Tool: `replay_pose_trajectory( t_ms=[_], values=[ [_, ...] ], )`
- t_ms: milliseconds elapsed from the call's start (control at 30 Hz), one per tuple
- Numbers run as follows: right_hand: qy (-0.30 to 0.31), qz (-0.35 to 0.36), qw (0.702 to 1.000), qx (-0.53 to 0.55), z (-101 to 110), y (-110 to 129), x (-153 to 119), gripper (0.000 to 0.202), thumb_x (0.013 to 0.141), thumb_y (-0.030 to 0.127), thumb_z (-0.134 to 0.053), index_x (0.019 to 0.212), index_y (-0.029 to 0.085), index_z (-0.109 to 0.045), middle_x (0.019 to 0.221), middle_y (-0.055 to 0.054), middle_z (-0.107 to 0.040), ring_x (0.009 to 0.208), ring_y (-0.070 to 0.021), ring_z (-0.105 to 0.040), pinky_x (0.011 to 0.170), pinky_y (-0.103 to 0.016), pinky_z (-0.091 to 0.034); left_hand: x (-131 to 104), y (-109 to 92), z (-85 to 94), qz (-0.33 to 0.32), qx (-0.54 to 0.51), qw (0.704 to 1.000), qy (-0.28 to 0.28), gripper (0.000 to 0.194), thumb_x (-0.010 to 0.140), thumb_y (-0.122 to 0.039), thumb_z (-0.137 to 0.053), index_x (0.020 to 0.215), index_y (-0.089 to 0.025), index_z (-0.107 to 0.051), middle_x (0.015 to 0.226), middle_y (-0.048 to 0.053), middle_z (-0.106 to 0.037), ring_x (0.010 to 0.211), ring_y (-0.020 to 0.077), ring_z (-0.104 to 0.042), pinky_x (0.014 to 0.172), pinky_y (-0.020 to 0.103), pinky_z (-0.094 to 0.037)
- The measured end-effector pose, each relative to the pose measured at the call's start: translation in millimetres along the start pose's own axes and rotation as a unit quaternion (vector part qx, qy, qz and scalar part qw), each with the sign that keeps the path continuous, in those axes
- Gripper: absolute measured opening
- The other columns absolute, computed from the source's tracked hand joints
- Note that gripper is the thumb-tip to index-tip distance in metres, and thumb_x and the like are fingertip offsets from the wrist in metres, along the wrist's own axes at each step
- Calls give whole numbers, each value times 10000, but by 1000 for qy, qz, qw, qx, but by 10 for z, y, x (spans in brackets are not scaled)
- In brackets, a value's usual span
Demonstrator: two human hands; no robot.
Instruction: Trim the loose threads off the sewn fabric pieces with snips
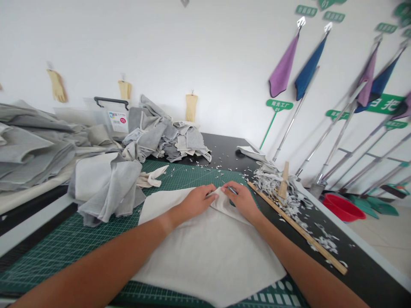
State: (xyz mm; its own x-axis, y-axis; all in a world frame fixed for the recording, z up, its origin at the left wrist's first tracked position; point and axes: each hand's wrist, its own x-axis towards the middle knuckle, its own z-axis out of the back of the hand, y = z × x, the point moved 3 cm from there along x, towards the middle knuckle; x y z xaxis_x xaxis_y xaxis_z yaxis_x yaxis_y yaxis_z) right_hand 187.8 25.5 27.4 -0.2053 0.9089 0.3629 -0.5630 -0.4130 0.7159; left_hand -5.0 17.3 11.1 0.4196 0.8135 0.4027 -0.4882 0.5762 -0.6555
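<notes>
A large off-white cloth [212,248] is spread in front of me, its far edge folded up. My left hand [201,198] pinches that edge between thumb and fingers. Close beside it on the right, my right hand [239,199] is closed on the same edge. A slim, pointed metal tool [230,188] also sits in my right hand; its exact kind is too small to tell. Under the cloth lies a green cutting mat [45,261] with a grid.
Grey and white cloths [109,184] lie to the left, with a bigger stack [35,137] beyond. Another cloth heap [160,132] stands at the back. On the right are a wooden strip [302,231] and pale scraps [297,207]. A red basin [342,206] is beyond the table edge.
</notes>
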Motion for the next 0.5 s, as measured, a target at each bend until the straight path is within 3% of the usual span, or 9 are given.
replay_pose_trajectory(
  t_ms=[233,500],
  values=[
    [-77,-18,997,6,264,-8,95,285,889,485,-575,886,223,-686,805,-16,-681,707,-194,-565,633,-287,-390,-4,-73,23,-35,130,991,-2,180,979,-343,-471,903,-226,-585,896,32,-671,863,226,-558,752,323,-369],
    [-159,-27,986,-32,601,-19,156,287,895,490,-574,890,229,-693,839,-22,-703,792,-226,-595,713,-314,-407,27,-1,167,14,224,974,-5,189,963,-291,-476,975,-235,-656,983,72,-703,945,268,-579,829,378,-384]
  ],
)
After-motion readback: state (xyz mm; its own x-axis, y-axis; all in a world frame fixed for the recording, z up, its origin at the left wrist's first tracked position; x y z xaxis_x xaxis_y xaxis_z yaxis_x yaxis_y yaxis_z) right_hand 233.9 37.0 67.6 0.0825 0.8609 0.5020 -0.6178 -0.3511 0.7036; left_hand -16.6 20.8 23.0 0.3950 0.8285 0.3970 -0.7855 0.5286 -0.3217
